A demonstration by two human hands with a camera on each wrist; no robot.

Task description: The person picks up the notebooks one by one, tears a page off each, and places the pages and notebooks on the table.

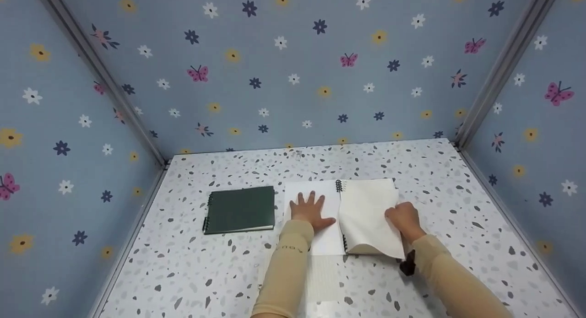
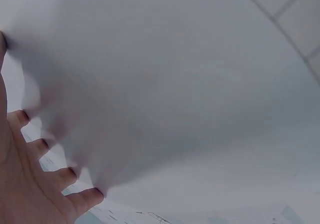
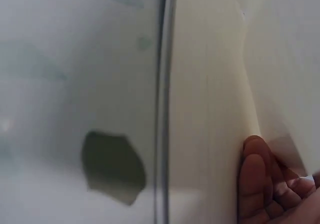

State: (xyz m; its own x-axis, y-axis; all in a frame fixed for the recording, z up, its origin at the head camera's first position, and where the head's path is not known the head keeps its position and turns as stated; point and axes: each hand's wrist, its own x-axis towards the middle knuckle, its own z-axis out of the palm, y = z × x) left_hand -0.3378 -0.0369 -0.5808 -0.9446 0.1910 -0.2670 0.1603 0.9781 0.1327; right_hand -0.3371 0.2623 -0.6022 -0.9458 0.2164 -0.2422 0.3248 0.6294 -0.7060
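Observation:
A spiral-bound notebook lies open on the speckled table, its black rings along the fold. My left hand rests flat on the white left-hand page with fingers spread. In the left wrist view those fingertips press against the white paper. At the right side, my right hand pinches the outer edge of a cream page, which bows up at its near edge. The right wrist view shows curled fingers at that page; the thumb is mostly hidden. Left of my left hand lies a closed dark green spiral notebook.
Below the open notebook, a pale ribbed patch shows on the speckled table, partly under my left forearm. Blue flowered panels stand at the back and both sides, with grey metal posts at the corners.

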